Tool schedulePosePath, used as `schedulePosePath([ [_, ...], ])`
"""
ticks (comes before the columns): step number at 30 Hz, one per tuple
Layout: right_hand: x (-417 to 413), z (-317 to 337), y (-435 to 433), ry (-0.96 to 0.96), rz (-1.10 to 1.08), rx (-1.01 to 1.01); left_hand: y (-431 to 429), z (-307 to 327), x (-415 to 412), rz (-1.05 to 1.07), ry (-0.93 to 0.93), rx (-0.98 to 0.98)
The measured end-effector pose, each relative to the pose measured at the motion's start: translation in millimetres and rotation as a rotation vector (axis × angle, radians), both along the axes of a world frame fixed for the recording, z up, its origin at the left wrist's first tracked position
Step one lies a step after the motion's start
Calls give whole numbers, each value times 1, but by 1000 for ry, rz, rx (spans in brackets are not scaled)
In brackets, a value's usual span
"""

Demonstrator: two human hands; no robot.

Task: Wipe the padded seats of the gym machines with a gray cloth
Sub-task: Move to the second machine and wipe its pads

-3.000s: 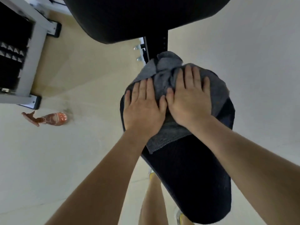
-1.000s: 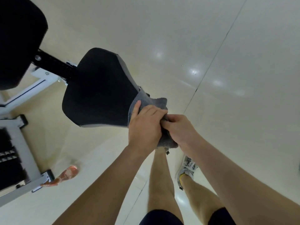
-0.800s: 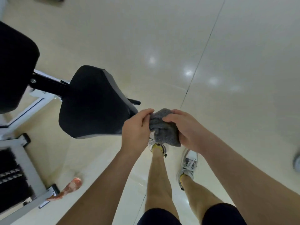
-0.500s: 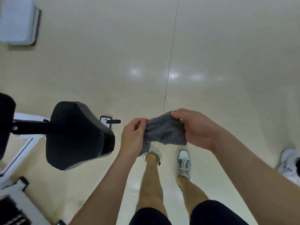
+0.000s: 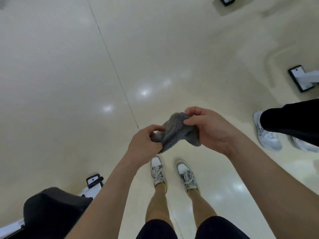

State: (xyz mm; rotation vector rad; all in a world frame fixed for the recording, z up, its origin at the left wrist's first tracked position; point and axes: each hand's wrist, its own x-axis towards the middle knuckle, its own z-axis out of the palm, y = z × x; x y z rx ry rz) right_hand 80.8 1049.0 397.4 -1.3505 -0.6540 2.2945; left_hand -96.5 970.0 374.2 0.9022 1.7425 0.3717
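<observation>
A bunched gray cloth (image 5: 176,133) hangs in the air in front of me, above my shoes. My left hand (image 5: 144,144) pinches its lower left end and my right hand (image 5: 207,128) grips its upper right end. The black padded seat (image 5: 51,211) of a gym machine sits at the bottom left, partly behind my left forearm and well apart from the cloth.
Another person's legs and white shoes (image 5: 265,133) stand at the right. A white machine foot (image 5: 302,78) lies at the right edge, another (image 5: 226,0) at the top. A white frame foot (image 5: 94,181) lies beside the seat. Glossy cream floor stretches ahead.
I have turned away from the seat, which slid to the bottom left. The cloth left the seat and is now held in the air between both hands. Another person's legs came into view.
</observation>
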Motion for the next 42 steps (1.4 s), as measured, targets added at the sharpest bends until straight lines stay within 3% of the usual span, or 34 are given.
schedulePosePath([
  [4,14,16,12,-42,-14,67,32,10,13,-268,-37,42],
  [9,42,37,32,-117,-37,213,77,26,42,-319,-121,153],
  [14,92,53,54,-184,-119,294,123,42,90,-626,12,342],
  [19,154,61,87,-296,-88,373,175,48,150,-651,61,519],
  [26,237,62,170,-423,-136,442,262,59,238,-719,11,494],
  [34,277,43,257,-838,-124,570,357,69,287,-549,-93,458],
  [37,292,34,292,-1012,-33,563,399,66,297,-677,-30,434],
  [42,321,32,357,-1155,239,576,484,56,308,-999,248,432],
])
